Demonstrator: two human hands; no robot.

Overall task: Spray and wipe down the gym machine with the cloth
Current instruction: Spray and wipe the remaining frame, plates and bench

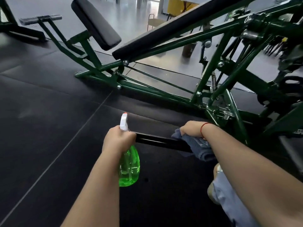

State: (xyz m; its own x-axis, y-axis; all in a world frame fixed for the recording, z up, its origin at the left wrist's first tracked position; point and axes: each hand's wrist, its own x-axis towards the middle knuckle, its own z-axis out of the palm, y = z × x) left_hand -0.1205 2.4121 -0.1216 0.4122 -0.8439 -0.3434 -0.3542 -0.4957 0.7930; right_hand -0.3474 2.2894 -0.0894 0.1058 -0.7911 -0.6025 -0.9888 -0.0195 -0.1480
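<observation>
A: Left hand (117,140), what's the grip?
B: Clenched round the neck of the spray bottle (129,167). Green clear body hangs below the fist, white trigger head sticks up with the nozzle aimed far, toward the gym machine (155,90).

A: Right hand (192,129)?
B: Fingers curled over the cloth (199,147), grasping it and pressing it onto the black bar (161,141). Red string bracelet (204,127) on that wrist.

A: Where's the cloth exactly?
B: Grey-blue, bunched, draped over the right end of the bar, near centre-right. Part of it hangs down on the near side, under the forearm.

A: And the bar?
B: Glossy, runs between the two hands, left end touching or just beside the left fist, can't tell which.

A: Machine?
B: Dark green tube frame, spans the far side and the right. Angled black pad (95,23) far left, long black padded rail (172,28) sloping up to the right. Right part is blurred.

A: Anything else?
B: Black floor mat (41,128) under everything. Light trouser leg (229,202) near right. A stool (155,22) far back on the pale floor.
</observation>
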